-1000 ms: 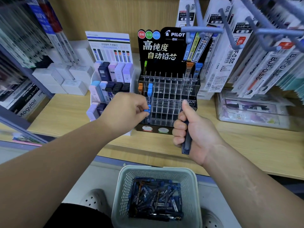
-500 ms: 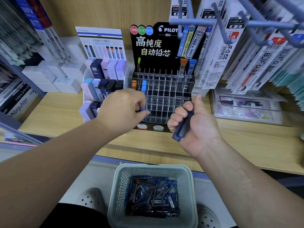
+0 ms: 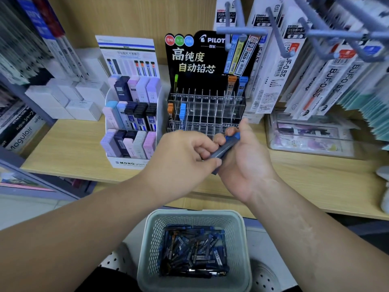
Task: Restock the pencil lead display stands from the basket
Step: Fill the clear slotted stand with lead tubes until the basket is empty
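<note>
1. Acrylic cells, clear and set before a black backboard, make up the Pilot display stand point(image 3: 210, 114), and most of them hold nothing. At its left end stand one orange-capped tube point(image 3: 170, 109) and a short file of blue-capped tubes point(image 3: 182, 112). Its back row has a green tube point(image 3: 176, 81) at the left and an orange and a blue one at the right.
2. Just in front of the stand, both hands meet on a slim dark plastic lead tube point(image 3: 226, 146) with a blue cap. The right hand point(image 3: 246, 165) cradles it, fingers curled round the capped end. The left hand point(image 3: 185, 157) pinches its lower end between thumb and fingers. Whether the right hand holds more than one tube I cannot tell.
3. Below the stand, off the front edge of the wooden shelf point(image 3: 73, 148), sits a pale green perforated plastic basket point(image 3: 195, 213). A heap of loose tubes point(image 3: 193, 249) covers its bottom, mostly blue-capped with a few orange.
4. Left of the stand, the white Mono cardboard stand point(image 3: 130, 123) looks full on all three tiers.
5. Restocking seems to be at an early stage: a handful of tubes are seated, many cells are open, and plenty of stock is left in the basket. The step in hand is probably drawing one tube free to slot it beside the blue ones.
</note>
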Action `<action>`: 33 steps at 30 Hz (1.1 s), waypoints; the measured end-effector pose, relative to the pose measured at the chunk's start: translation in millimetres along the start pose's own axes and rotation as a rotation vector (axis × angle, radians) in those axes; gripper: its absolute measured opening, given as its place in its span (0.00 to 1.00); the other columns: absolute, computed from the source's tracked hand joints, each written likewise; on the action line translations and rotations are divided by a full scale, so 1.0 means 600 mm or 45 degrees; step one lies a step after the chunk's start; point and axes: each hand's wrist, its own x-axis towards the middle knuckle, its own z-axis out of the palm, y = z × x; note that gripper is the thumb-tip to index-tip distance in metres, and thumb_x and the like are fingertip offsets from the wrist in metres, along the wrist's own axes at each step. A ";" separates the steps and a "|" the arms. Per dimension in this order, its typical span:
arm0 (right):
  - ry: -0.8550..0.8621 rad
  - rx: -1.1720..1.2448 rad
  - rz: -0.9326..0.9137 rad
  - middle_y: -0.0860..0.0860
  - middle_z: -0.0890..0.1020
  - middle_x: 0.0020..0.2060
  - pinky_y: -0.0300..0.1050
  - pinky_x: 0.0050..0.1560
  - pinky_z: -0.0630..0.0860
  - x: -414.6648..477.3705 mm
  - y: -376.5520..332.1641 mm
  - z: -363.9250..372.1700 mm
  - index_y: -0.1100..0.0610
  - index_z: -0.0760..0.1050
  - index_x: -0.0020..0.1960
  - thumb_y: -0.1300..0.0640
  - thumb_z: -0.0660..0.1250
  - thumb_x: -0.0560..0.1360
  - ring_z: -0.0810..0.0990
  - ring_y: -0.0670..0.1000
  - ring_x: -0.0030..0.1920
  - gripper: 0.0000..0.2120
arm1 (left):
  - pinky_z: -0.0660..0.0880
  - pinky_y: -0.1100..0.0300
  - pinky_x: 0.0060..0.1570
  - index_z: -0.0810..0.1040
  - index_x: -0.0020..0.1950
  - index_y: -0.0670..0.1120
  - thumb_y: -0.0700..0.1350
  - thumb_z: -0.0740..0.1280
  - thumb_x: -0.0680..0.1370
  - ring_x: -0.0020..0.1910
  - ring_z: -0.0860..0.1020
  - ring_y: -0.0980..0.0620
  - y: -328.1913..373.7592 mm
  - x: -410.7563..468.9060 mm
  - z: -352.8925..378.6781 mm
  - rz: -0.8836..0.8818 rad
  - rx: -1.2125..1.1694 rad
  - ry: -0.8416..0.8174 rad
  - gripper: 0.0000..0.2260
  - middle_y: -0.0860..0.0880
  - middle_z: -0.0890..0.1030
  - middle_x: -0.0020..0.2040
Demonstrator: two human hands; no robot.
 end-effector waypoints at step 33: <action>-0.285 -1.200 -0.107 0.48 0.70 0.26 0.50 0.36 0.62 -0.018 0.027 -0.013 0.49 0.81 0.39 0.55 0.74 0.76 0.64 0.55 0.34 0.07 | 0.77 0.54 0.35 0.83 0.45 0.41 0.36 0.73 0.75 0.33 0.81 0.50 -0.018 0.037 -0.085 -0.278 -0.155 -0.136 0.01 0.41 0.82 0.33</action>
